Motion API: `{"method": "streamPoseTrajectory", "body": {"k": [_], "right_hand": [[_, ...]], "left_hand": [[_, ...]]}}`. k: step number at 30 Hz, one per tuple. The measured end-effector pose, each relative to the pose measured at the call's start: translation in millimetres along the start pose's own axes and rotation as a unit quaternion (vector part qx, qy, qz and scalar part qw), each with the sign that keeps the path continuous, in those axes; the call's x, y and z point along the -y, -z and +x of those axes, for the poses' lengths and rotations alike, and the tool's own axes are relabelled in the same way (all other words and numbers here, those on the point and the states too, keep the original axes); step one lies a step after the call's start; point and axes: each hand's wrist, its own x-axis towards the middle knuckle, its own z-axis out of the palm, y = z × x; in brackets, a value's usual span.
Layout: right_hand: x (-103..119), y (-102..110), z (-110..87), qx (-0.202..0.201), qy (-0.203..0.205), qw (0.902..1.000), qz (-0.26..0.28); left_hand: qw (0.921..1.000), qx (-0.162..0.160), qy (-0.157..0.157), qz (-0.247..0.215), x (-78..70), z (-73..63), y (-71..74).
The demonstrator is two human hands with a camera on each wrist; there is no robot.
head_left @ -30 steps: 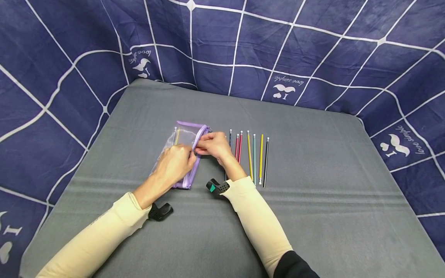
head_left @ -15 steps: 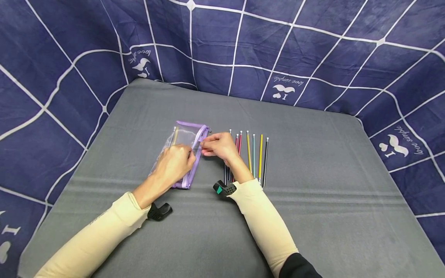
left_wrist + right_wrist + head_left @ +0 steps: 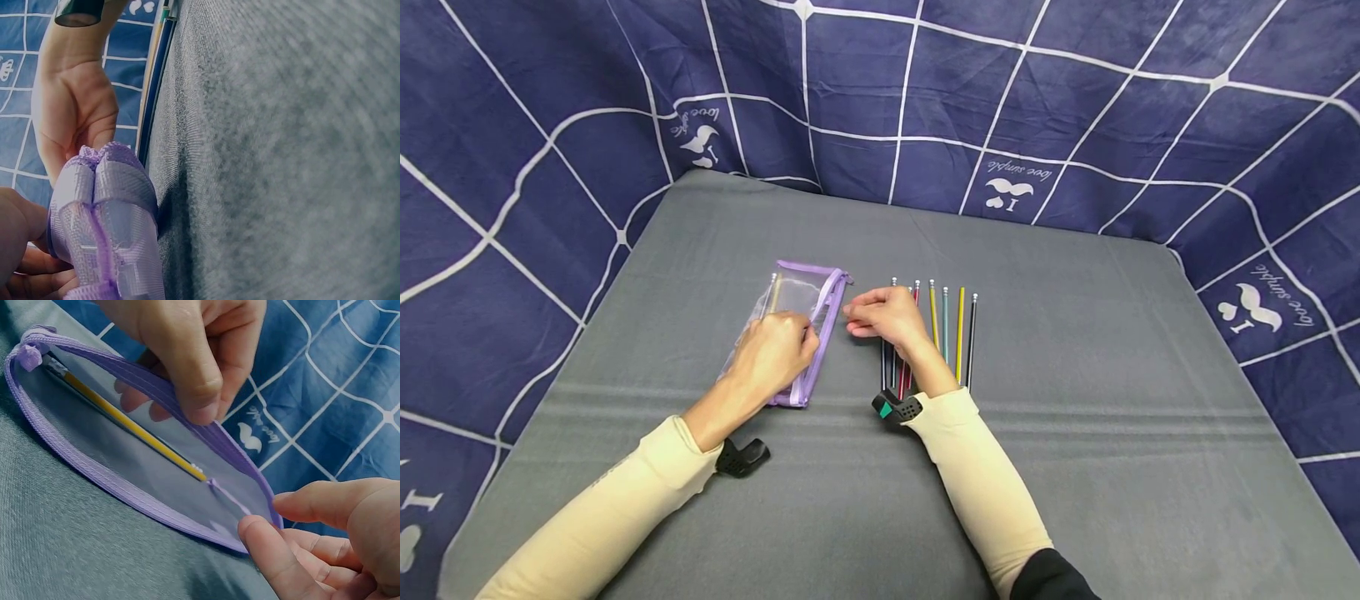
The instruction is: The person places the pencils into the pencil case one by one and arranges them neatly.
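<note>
A see-through mesh pencil pouch (image 3: 805, 292) with purple zipper trim lies left of the middle of the table. My left hand (image 3: 771, 346) pinches the edge of its opening, thumb inside and fingers behind the mesh, as the right wrist view shows. The mouth gapes there, with a yellow pencil (image 3: 134, 428) inside and a darker one partly hidden under it. My right hand (image 3: 887, 317) hovers just right of the mouth, thumb and fingers (image 3: 319, 503) loosely extended with nothing between them. Below its wrist lie several pencils (image 3: 946, 321) side by side, partly covered by the forearm.
The grey cloth-covered table (image 3: 1112, 400) extends around the pouch and pencils. A blue curtain (image 3: 865, 92) with white lines rises behind and along both sides. Black wrist cameras (image 3: 743, 458) stick out from both cream sleeves, low over the table.
My right hand has drawn back to the right, away from the pouch's mouth, and now covers part of the pencil row. The left hand keeps its hold; the pencil inside tilts slightly further left.
</note>
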Motion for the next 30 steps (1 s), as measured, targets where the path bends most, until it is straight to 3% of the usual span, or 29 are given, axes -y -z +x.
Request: {"method": "streamPoseTrajectory", "body": {"k": [30], "right_hand": [[0.6,58.4,-9.1,-0.044,0.020,0.9988,-0.010]], "left_hand": [[0.9998,-0.008,-0.013,-0.010,2.5,0.3,-3.9]]}}
